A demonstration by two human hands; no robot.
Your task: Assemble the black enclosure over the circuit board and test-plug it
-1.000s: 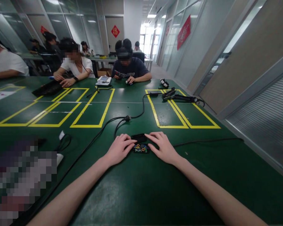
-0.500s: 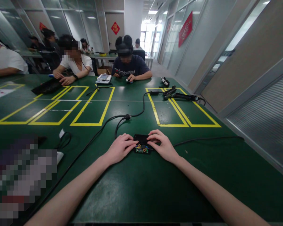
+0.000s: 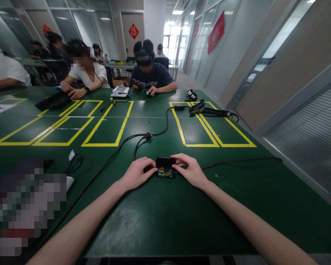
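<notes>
An opened black power-adapter case lies in front of me on the green table [image 3: 143, 228]. Its lower half holds a circuit board [image 3: 164, 173] with ring-shaped copper coils and small coloured parts. Behind the board, the black cover [image 3: 164, 162] stands tilted up. My left hand [image 3: 139, 172] grips the cover's left end, thumb and fingers closed. At the right end, my right hand [image 3: 188, 167] pinches the cover between thumb and fingers. The fingertips partly hide both ends of the case.
A black cable [image 3: 110, 162] with a plug joint [image 3: 148, 135] runs across the table on the left. Another cable [image 3: 242, 159] leads off right. Yellow tape rectangles [image 3: 201, 145] mark the far half. Black tool-like parts [image 3: 209, 110] lie there. Co-workers [image 3: 151, 73] sit opposite.
The cover has tilted more upright behind the circuit board, with both hands still at its ends. The view has shifted slightly.
</notes>
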